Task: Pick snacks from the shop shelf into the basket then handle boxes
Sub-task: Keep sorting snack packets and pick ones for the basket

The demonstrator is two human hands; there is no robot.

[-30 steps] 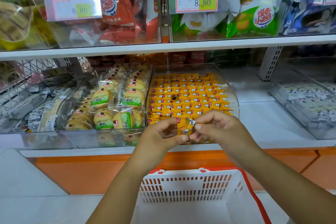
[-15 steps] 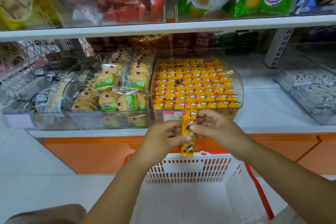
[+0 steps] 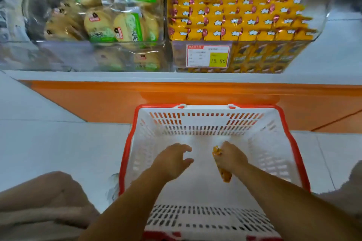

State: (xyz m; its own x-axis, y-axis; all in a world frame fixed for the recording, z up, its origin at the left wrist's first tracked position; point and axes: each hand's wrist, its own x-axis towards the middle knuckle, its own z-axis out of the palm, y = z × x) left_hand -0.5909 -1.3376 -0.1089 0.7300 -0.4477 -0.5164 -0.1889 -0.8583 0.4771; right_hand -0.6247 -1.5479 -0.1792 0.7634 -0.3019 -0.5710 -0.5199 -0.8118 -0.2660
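A white plastic basket (image 3: 274, 143) with a red rim sits on the floor below the shelf. Both my hands are down inside it. My right hand (image 3: 231, 156) is closed around a long yellow snack packet (image 3: 225, 175), whose ends stick out above and below the fist. My left hand (image 3: 174, 159) hovers beside it, fingers spread, holding nothing. On the shelf above, a clear bin (image 3: 321, 23) is packed with several rows of the same yellow packets (image 3: 235, 11).
Left of the yellow bin, another clear bin holds round cakes in green-labelled wrappers (image 3: 117, 23). A price tag reading 18.80 (image 3: 208, 55) faces me. The shelf base is orange (image 3: 117, 101). My knees (image 3: 43, 197) frame the basket on the tiled floor.
Both hands have dropped from shelf height into the basket. The left hand has let go of the packet, which now rests in the right hand only. My view has tilted down.
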